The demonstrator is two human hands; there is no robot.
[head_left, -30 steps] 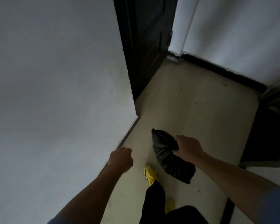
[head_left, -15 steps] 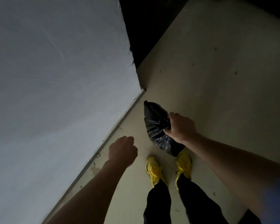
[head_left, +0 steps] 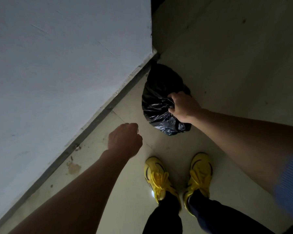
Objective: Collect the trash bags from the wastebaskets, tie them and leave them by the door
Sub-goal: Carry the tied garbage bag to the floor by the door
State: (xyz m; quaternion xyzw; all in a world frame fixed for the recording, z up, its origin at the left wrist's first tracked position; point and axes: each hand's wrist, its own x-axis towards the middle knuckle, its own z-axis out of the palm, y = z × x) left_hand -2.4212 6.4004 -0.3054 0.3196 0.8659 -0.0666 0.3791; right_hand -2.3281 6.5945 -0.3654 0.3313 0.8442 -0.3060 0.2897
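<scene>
A black trash bag (head_left: 159,97) hangs or rests low by the corner of the white wall, near the floor. My right hand (head_left: 184,107) grips its gathered top on the right side. My left hand (head_left: 125,139) hovers to the left of the bag with fingers curled and nothing in it. Whether the bag touches the floor I cannot tell.
A white wall (head_left: 57,73) with a grey skirting strip (head_left: 95,119) runs diagonally on the left and ends at a corner above the bag. Dark door edge (head_left: 156,4) at top. My yellow shoes (head_left: 178,178) stand on the pale tiled floor (head_left: 227,56) just behind the bag.
My head has tilted down and I have stepped forward. My right hand has carried the bag lower and toward the wall corner. My left hand stays curled beside it.
</scene>
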